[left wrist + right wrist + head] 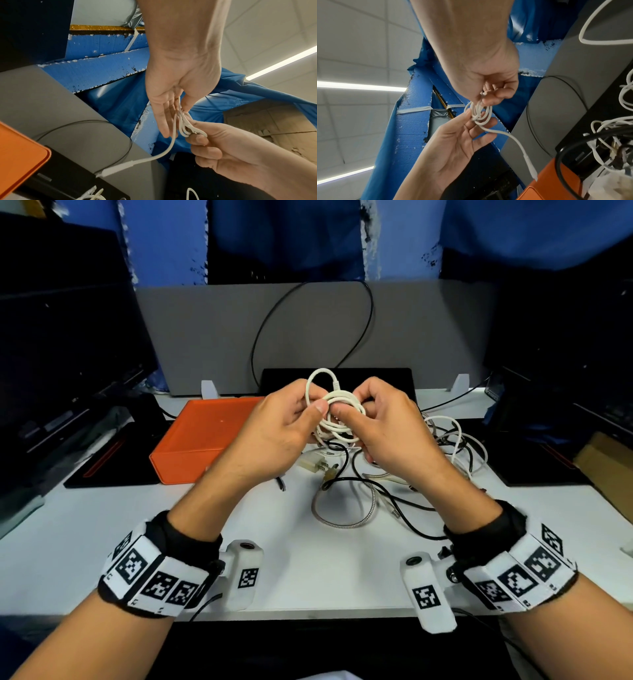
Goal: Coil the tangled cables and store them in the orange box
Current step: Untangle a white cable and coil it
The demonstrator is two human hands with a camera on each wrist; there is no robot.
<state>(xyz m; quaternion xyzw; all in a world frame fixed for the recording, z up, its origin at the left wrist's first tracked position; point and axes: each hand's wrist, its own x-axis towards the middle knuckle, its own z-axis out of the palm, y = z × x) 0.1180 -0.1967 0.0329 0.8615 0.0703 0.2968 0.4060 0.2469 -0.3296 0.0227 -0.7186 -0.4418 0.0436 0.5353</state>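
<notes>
Cables: one white cable [337, 412] is nearly wound, held up mid-frame. The left hand [277, 429] pinches its loops; the right hand [387, 422] curls round them. Tangled cables [411, 467] wait at right. Orange box [202, 433], lid on, sits left.

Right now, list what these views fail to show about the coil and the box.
- White cable: loop count unclear in the head view; both hands cover part of the coil.
- Orange box: interior unseen; left hand hides its right end, and wrist views cut it at the edge.
- Right hand: fingertips hidden behind the coil.
</notes>
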